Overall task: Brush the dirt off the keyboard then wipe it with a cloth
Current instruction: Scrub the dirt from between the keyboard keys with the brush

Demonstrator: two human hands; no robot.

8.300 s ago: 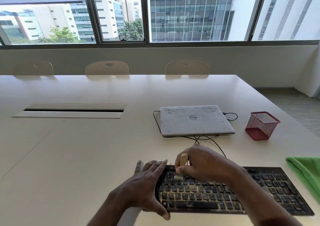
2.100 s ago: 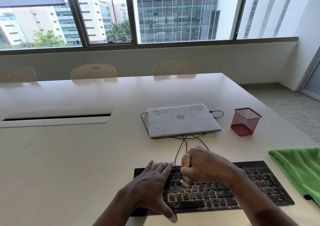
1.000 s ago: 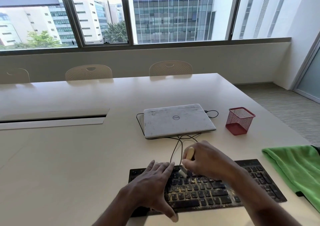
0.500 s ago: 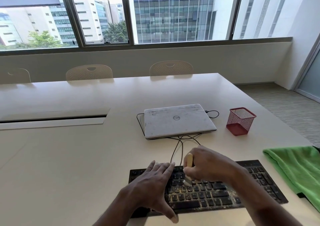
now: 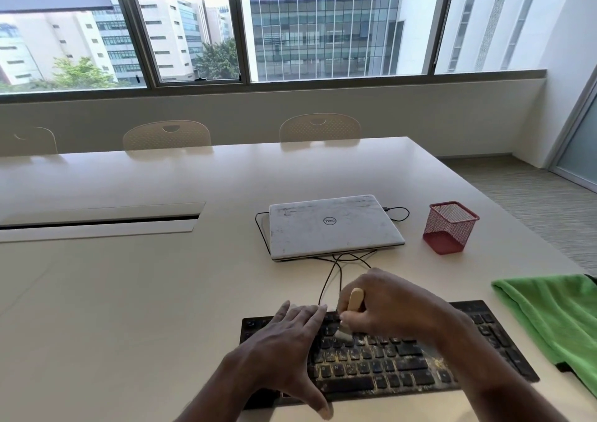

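A black keyboard (image 5: pixel 400 365) speckled with yellowish dirt lies at the table's near edge. My left hand (image 5: pixel 284 350) lies flat on its left end with fingers straight, thumb at the front edge. My right hand (image 5: pixel 391 308) grips a small brush with a pale wooden handle (image 5: pixel 355 299); its bristles (image 5: pixel 343 334) touch the upper key rows near the middle. A green cloth (image 5: pixel 555 318) lies on the table to the right of the keyboard.
A closed white laptop (image 5: pixel 332 226) with black cables sits behind the keyboard. A red mesh pen holder (image 5: pixel 450 228) stands to its right. A cable slot (image 5: pixel 97 221) is in the white table (image 5: pixel 129 292) at left. Chairs line the far side.
The brush has shifted slightly back and forth over the upper key rows in short strokes. My left hand has stayed flat on the keyboard's left end.
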